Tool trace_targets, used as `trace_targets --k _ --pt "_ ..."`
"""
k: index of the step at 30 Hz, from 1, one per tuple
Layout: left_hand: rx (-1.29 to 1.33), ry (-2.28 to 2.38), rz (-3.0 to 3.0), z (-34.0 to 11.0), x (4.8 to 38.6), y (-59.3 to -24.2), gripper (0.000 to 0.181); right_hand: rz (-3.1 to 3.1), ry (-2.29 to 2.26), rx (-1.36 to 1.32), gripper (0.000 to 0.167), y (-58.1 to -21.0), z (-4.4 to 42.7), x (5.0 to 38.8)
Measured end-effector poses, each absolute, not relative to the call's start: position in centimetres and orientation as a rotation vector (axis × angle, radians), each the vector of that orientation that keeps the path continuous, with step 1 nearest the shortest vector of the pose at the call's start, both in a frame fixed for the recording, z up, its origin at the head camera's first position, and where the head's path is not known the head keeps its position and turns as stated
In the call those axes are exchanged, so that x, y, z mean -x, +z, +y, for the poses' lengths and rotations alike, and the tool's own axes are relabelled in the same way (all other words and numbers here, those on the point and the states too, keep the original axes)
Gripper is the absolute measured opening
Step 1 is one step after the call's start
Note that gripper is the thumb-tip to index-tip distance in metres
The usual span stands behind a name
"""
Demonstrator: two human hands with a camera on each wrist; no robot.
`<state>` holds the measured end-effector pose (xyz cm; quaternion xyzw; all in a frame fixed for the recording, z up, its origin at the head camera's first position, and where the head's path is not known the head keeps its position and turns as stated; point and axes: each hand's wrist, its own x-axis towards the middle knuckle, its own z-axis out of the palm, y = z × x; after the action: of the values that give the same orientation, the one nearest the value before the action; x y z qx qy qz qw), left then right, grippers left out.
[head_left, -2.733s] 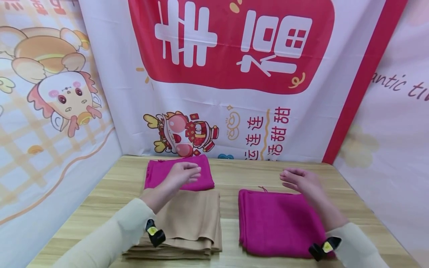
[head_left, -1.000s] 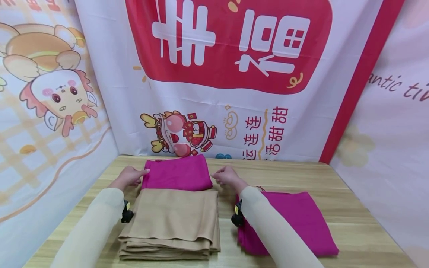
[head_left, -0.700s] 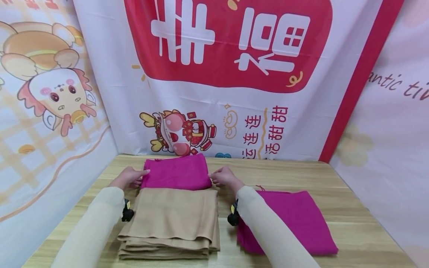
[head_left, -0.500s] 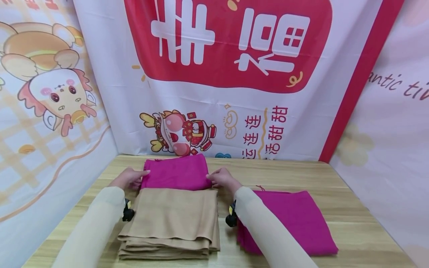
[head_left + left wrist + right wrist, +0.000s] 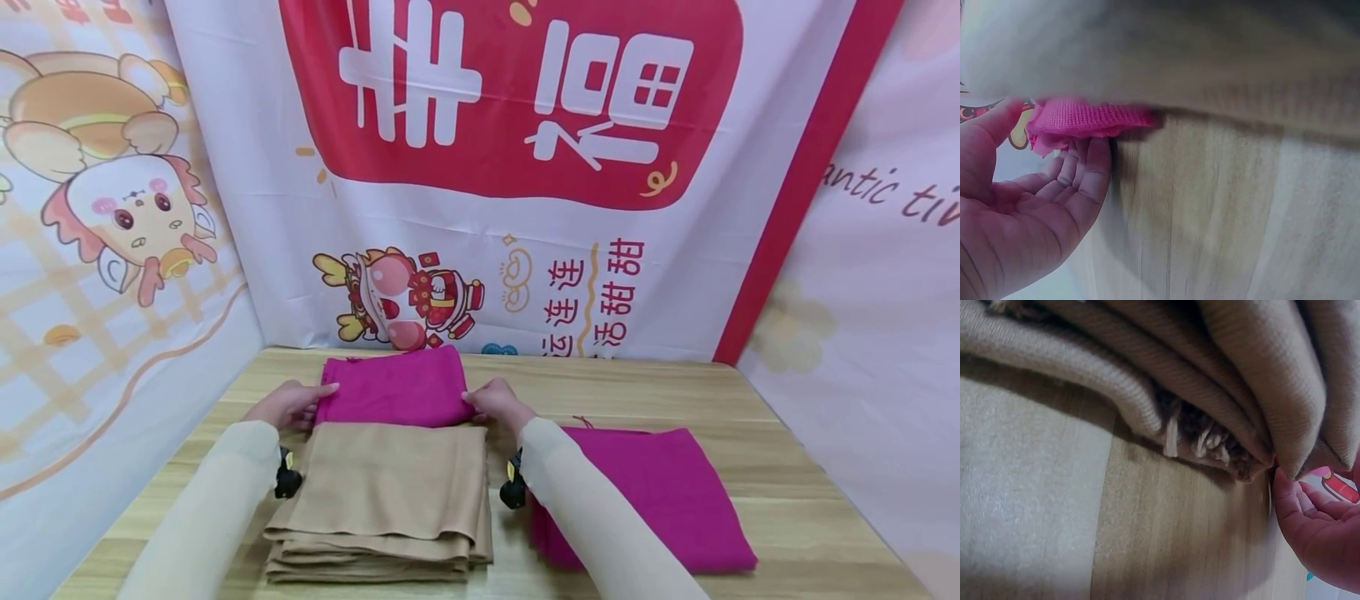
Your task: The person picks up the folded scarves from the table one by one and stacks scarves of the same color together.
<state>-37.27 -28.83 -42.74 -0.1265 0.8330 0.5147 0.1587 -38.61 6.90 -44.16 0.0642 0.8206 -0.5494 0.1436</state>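
A folded magenta scarf (image 5: pixel 393 390) lies at the back left of the table in the head view. At its left edge is my left hand (image 5: pixel 287 403), thumb on top and fingers beneath; the left wrist view shows those fingers (image 5: pixel 1085 172) tucked under the pink knit (image 5: pixel 1085 119). My right hand (image 5: pixel 495 402) pinches the scarf's right edge, with the thumb above. In the right wrist view, a stack of folded beige scarves (image 5: pixel 1260 369) with fringe hides most of what the right fingers (image 5: pixel 1300 509) touch.
The beige stack (image 5: pixel 393 483) sits directly in front of the magenta scarf, between my forearms. A second folded magenta scarf (image 5: pixel 660 492) lies at the right, partly under my right sleeve (image 5: pixel 592 508). Printed cloth hangings (image 5: pixel 525 275) stand behind the wooden table (image 5: pixel 780 467).
Both hands have come down from the air to opposite edges of the far magenta scarf. The right hand has crossed leftward and taken hold of its edge; the scarves have barely moved.
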Motion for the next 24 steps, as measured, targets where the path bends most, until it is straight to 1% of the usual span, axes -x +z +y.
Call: trace_targets --k 3,9,15,24 --pt "0.334 1.448 2.388 -28.6 37.2 -42.8 0.037 2.372 -1.567 -0.202 0.021 -44.3 6.8 38.8" --pt "0.253 1.405 2.383 -28.3 37.4 -42.7 0.043 2.401 -1.512 -0.151 0.023 -44.4 6.8 38.9" --pt "0.232 1.356 2.433 -27.9 37.3 -42.6 0.039 2.417 -1.473 -0.078 0.024 -44.3 6.8 38.8" --pt "0.137 1.396 2.492 -27.8 37.1 -42.8 0.039 2.36 -1.479 -0.029 0.026 -43.7 6.8 38.5"
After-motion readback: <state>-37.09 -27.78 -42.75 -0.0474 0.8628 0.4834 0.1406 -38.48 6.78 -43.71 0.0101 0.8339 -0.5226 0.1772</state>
